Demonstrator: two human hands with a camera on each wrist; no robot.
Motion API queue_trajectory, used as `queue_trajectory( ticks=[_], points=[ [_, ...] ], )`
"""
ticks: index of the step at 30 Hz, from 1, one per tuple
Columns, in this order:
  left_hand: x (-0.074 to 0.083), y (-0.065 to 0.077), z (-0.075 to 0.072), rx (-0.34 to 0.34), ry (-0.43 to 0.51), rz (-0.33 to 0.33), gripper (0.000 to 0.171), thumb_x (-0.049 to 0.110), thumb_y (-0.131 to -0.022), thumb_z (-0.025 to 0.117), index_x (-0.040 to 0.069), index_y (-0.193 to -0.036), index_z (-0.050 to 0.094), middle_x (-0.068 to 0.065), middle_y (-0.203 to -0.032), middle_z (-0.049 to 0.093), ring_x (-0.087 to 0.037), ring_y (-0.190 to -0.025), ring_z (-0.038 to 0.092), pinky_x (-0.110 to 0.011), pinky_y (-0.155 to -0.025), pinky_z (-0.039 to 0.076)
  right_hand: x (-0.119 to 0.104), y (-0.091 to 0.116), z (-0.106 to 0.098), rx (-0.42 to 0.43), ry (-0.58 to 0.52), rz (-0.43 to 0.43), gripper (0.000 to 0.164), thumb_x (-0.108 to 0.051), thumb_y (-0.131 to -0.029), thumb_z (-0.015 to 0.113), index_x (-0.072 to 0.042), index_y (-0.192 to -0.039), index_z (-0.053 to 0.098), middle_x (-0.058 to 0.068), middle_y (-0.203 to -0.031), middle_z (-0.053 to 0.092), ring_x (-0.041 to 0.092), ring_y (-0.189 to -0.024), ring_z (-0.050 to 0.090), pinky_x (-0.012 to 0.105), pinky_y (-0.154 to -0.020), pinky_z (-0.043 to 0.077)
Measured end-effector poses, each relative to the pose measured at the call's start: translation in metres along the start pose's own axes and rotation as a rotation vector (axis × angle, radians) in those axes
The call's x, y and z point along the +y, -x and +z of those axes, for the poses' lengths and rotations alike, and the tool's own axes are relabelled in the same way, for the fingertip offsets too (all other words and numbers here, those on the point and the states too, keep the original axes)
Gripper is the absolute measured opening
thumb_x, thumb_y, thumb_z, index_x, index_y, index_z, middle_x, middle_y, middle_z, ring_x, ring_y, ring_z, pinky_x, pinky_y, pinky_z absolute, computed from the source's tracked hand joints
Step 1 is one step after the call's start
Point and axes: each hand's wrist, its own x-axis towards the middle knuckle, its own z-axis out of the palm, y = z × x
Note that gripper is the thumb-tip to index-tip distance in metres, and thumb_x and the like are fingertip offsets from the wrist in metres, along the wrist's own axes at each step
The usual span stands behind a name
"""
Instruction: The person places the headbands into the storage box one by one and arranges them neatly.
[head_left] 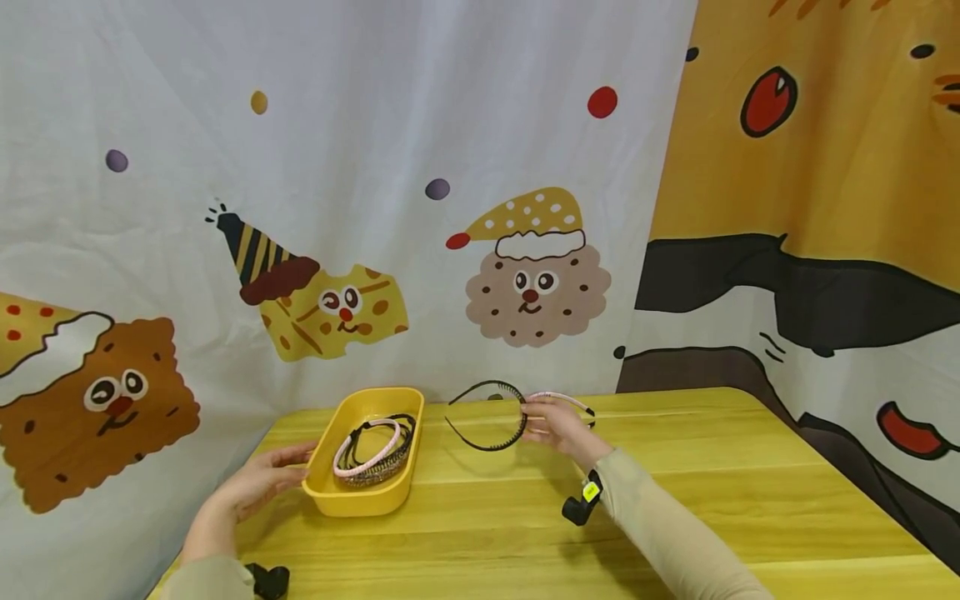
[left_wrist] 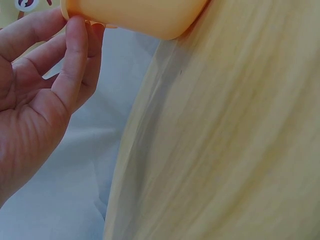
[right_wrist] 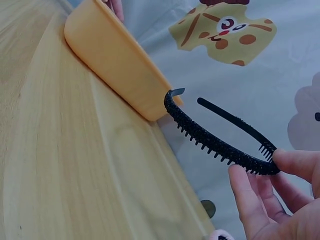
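My right hand pinches a black headband with comb teeth along its inner side, held up above the table with its open ends towards the basket. A pink headband with dark tips shows behind that hand. At left, my left hand holds the rim of a yellow plastic basket, thumb and fingertips meeting at its edge in the left wrist view. Inside the basket lie a pink headband and several dark ones, overlapping each other.
The basket stands on a wood-grain table, near its left side. Behind the table hangs a white curtain printed with cartoon biscuits and cheese. Black wrist cameras are strapped to both wrists.
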Motion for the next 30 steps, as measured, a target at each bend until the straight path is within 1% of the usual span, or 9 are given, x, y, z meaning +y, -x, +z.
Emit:
queue_trajectory(
  ticks=[4, 10, 12, 15, 18, 21, 22, 25, 30],
  points=[
    [-0.001, 0.0, 0.0, 0.005, 0.003, -0.008, 0.064, 0.01, -0.1, 0.052, -0.011, -0.149, 0.016, -0.035, -0.146, 0.029, -0.034, -0.126, 0.047, -0.033, -0.097, 0.047, -0.004, 0.0, 0.0, -0.001, 0.037, -0.01, 0.03, -0.004, -0.094, 0.061, 0.007, -0.12, 0.056, 0.011, -0.096, 0.06, 0.019, -0.078, 0.062, 0.039, -0.076, 0.057],
    [0.001, -0.001, 0.001, 0.02, -0.001, -0.01, 0.065, 0.009, -0.099, 0.054, -0.012, -0.149, 0.017, -0.036, -0.147, 0.027, -0.037, -0.127, 0.045, -0.031, -0.096, 0.047, -0.009, -0.001, -0.001, -0.014, 0.063, -0.005, 0.04, -0.009, -0.094, 0.063, 0.007, -0.129, 0.053, 0.016, -0.106, 0.059, 0.025, -0.088, 0.061, 0.038, -0.078, 0.057],
    [0.002, -0.001, 0.001, 0.019, -0.001, -0.011, 0.066, 0.009, -0.099, 0.054, -0.012, -0.149, 0.017, -0.036, -0.147, 0.027, -0.038, -0.128, 0.044, -0.031, -0.096, 0.047, -0.011, 0.0, -0.001, -0.022, 0.064, 0.001, 0.042, -0.01, -0.094, 0.063, 0.007, -0.131, 0.051, 0.016, -0.107, 0.059, 0.027, -0.091, 0.06, 0.039, -0.079, 0.057],
    [0.002, 0.0, 0.001, 0.02, 0.0, -0.013, 0.066, 0.009, -0.099, 0.055, -0.012, -0.149, 0.017, -0.036, -0.146, 0.029, -0.038, -0.127, 0.045, -0.032, -0.096, 0.047, -0.014, 0.001, -0.001, -0.022, 0.068, 0.006, 0.041, -0.01, -0.094, 0.064, 0.006, -0.13, 0.053, 0.014, -0.104, 0.06, 0.028, -0.092, 0.06, 0.041, -0.082, 0.056],
    [0.002, 0.0, 0.001, 0.023, 0.0, -0.01, 0.067, 0.01, -0.098, 0.056, -0.012, -0.149, 0.017, -0.035, -0.146, 0.029, -0.036, -0.126, 0.046, -0.033, -0.097, 0.047, -0.014, 0.002, 0.0, -0.021, 0.066, 0.006, 0.037, -0.01, -0.094, 0.064, 0.004, -0.127, 0.056, 0.018, -0.108, 0.06, 0.027, -0.09, 0.061, 0.04, -0.081, 0.056],
    [0.002, 0.0, 0.0, 0.025, -0.002, -0.008, 0.068, 0.011, -0.098, 0.056, -0.012, -0.149, 0.018, -0.035, -0.146, 0.03, -0.033, -0.125, 0.048, -0.033, -0.096, 0.047, -0.014, 0.002, 0.001, -0.026, 0.065, 0.008, 0.036, -0.009, -0.093, 0.064, 0.004, -0.126, 0.057, 0.019, -0.11, 0.059, 0.028, -0.092, 0.061, 0.04, -0.08, 0.057],
    [0.001, 0.0, 0.0, 0.024, -0.002, -0.006, 0.068, 0.012, -0.098, 0.056, -0.012, -0.149, 0.018, -0.035, -0.146, 0.03, -0.032, -0.125, 0.048, -0.033, -0.096, 0.047, -0.014, 0.002, 0.002, -0.03, 0.066, 0.01, 0.036, -0.009, -0.093, 0.064, 0.004, -0.126, 0.057, 0.019, -0.109, 0.059, 0.028, -0.092, 0.06, 0.04, -0.081, 0.056],
    [0.002, 0.001, 0.001, 0.02, -0.002, -0.006, 0.067, 0.012, -0.099, 0.056, -0.012, -0.149, 0.018, -0.035, -0.146, 0.03, -0.032, -0.125, 0.048, -0.032, -0.096, 0.047, -0.015, 0.002, 0.004, -0.042, 0.066, 0.007, 0.037, -0.009, -0.094, 0.063, 0.005, -0.127, 0.055, 0.014, -0.104, 0.059, 0.027, -0.092, 0.059, 0.042, -0.082, 0.056],
    [0.003, 0.001, 0.001, 0.016, -0.001, -0.005, 0.066, 0.01, -0.099, 0.054, -0.012, -0.149, 0.017, -0.036, -0.146, 0.029, -0.035, -0.126, 0.046, -0.031, -0.096, 0.047, -0.016, 0.002, 0.008, -0.061, 0.058, 0.005, 0.037, -0.009, -0.094, 0.063, 0.005, -0.127, 0.054, 0.011, -0.102, 0.058, 0.021, -0.085, 0.059, 0.04, -0.08, 0.057]
  ],
)
